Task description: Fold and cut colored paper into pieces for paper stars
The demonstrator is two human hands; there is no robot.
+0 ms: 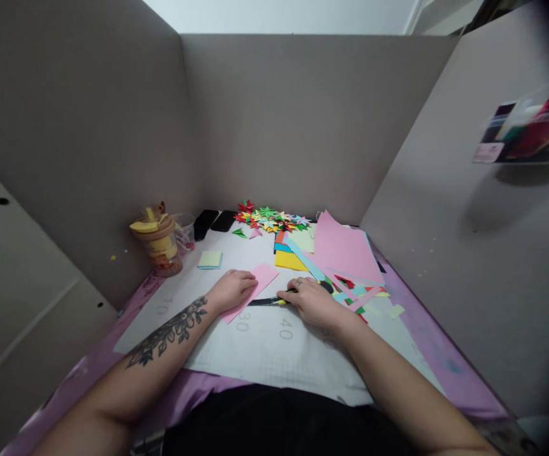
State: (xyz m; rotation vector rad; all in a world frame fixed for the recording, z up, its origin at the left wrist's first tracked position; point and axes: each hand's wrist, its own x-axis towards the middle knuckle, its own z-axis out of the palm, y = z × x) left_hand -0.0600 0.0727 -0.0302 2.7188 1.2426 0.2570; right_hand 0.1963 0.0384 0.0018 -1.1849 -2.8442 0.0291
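Observation:
A folded strip of pink paper (263, 278) lies at a slant on the white numbered mat (265, 354). My left hand (234, 290) rests on its left side, fingers together, holding it down against the mat. In my right hand (309, 299) is a black and yellow cutter knife (265, 302). Its dark blade points left and lies across the paper's lower right edge. My fingers wrap the handle and hide most of it.
Folded paper stars (269, 218) are heaped at the back. Pink sheets (343, 250), yellow paper (290, 260) and paper scraps (357, 294) lie to the right. At left stand a lidded cup (160, 244), a clear plastic cup (185, 229) and a sticky-note pad (210, 259). Grey partitions (302, 120) surround the table.

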